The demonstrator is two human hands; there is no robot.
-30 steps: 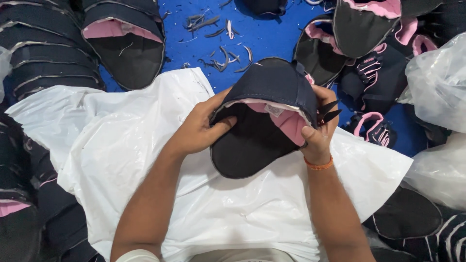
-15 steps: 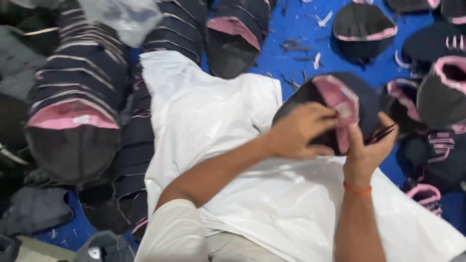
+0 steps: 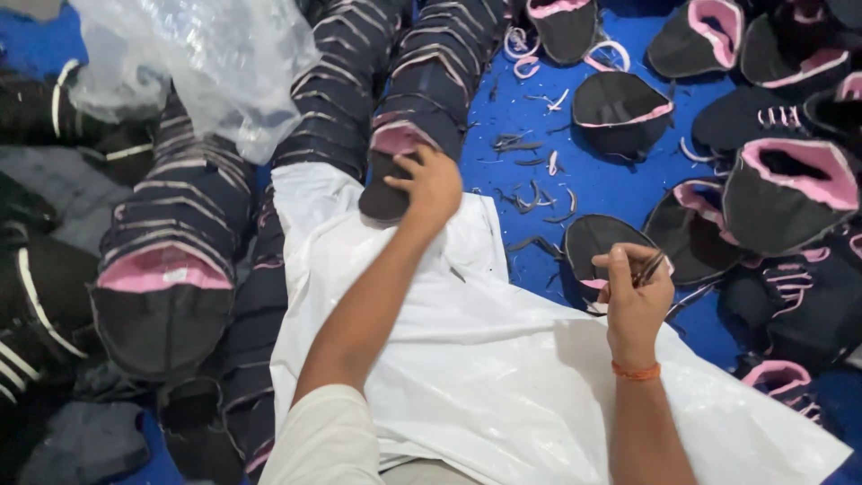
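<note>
Fingers of the left hand [image 3: 431, 184] curl down over the brim of a dark cap [image 3: 395, 175] with a pink inner band, which sits at the near end of a stacked row of caps [image 3: 440, 72]. Three such nested rows run side by side: one at far left [image 3: 171, 242], ending in a cap with its pink lining up, a middle row [image 3: 337, 99], and the one under the hand. A crumpled clear plastic bag [image 3: 206, 63] lies over the far ends of the two left rows and hides part of them. A white plastic sheet [image 3: 503, 359] covers the person's lap. Further right, the right hand [image 3: 633, 296] is closed round small dark snips [image 3: 648, 268], above a loose cap [image 3: 597, 247]. About eight more loose caps [image 3: 781, 193] and thread scraps [image 3: 530, 193] lie scattered over the blue surface [image 3: 575, 180].
</note>
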